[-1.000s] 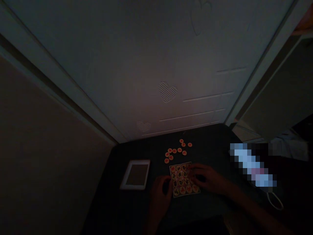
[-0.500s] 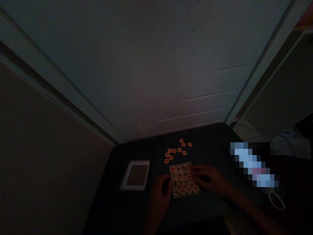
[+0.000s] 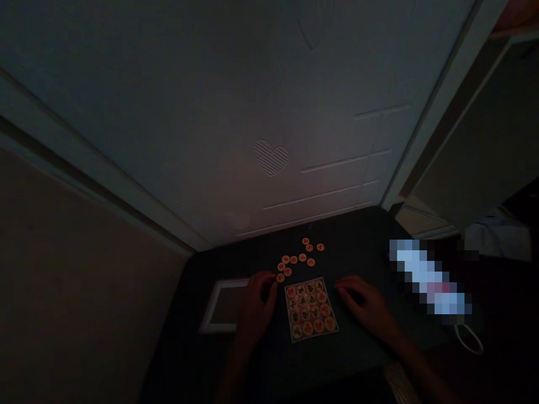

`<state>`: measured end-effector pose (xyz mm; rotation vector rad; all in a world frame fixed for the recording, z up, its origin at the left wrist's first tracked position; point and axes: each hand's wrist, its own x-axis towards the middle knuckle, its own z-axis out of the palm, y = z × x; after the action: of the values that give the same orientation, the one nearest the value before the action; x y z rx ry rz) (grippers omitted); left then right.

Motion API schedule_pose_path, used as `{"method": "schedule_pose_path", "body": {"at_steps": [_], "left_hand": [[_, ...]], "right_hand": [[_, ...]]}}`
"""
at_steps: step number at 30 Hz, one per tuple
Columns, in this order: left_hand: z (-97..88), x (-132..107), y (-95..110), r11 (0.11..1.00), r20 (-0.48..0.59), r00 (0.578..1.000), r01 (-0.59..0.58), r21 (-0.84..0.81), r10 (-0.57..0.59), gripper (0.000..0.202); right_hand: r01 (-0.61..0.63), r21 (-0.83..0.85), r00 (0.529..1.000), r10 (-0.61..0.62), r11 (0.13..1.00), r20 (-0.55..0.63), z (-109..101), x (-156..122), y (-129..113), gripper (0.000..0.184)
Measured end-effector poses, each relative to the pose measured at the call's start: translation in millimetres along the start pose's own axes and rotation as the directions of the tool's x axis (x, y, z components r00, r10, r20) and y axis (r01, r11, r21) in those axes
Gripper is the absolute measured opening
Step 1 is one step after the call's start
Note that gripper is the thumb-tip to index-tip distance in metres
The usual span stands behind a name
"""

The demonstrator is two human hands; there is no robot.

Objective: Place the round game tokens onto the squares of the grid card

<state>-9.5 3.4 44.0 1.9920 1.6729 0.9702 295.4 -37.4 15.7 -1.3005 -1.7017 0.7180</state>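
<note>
A shallow square tray point(image 3: 287, 306) packed with round Chinese chess pieces point(image 3: 311, 310) in rows, some with red and some with black characters, lies on the dark table. My left hand point(image 3: 257, 297) is left of it, over the right part of a white-rimmed lid or frame point(image 3: 211, 306). Its fingers are curved, thumb and forefinger apart, close to the nearest loose red chess piece point(image 3: 280, 278); whether they touch is too dark to tell. Right of the tray, apart from it, my right hand point(image 3: 360, 300) hovers or rests with loosely bent fingers and nothing visible in them.
Several loose red-character chess pieces point(image 3: 293, 260) lie scattered behind the tray. The dark table point(image 3: 353, 235) meets a pale panel with embossed hearts point(image 3: 272, 157) at the back. A blurred-out bright object point(image 3: 433, 283) with a white loop point(image 3: 469, 339) is at the right.
Both hands have come off the tray's sides. The left hand moved left and up toward the loose chess pieces, over the frame; the right drew slightly away. The camera view shifted a little.
</note>
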Motion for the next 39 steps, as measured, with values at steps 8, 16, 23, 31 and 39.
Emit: {"method": "schedule_pose_path", "body": {"at_steps": [8, 16, 23, 31, 39], "left_hand": [[9.2, 22, -6, 0.99, 0.107, 0.989, -0.107, 0.093, 0.097, 0.024], [9.6, 20, -11, 0.976, 0.161, 0.978, -0.155, 0.155, 0.13, 0.017], [-0.6, 17, -4, 0.984, 0.074, 0.997, -0.013, 0.175, 0.0, 0.026], [-30.0, -12, 27, 0.993, 0.132, 0.984, 0.118, 0.018, -0.119, 0.032], [-22.9, -27, 28, 0.995, 0.234, 0.97, 0.086, -0.054, -0.071, 0.02]], "right_hand": [[-0.009, -0.011, 1.0, 0.009, 1.0, -0.02, 0, 1, -3, 0.023], [-0.009, -0.003, 1.0, 0.008, 1.0, -0.018, 1, 2, 2, 0.022], [-0.029, -0.014, 1.0, 0.029, 0.999, -0.005, 1, 3, 1, 0.022], [-0.017, -0.011, 0.999, 0.017, 1.0, -0.027, 1, 3, 0, 0.023], [-0.028, -0.015, 1.0, 0.028, 1.0, -0.008, 0, 3, -1, 0.022]]}}
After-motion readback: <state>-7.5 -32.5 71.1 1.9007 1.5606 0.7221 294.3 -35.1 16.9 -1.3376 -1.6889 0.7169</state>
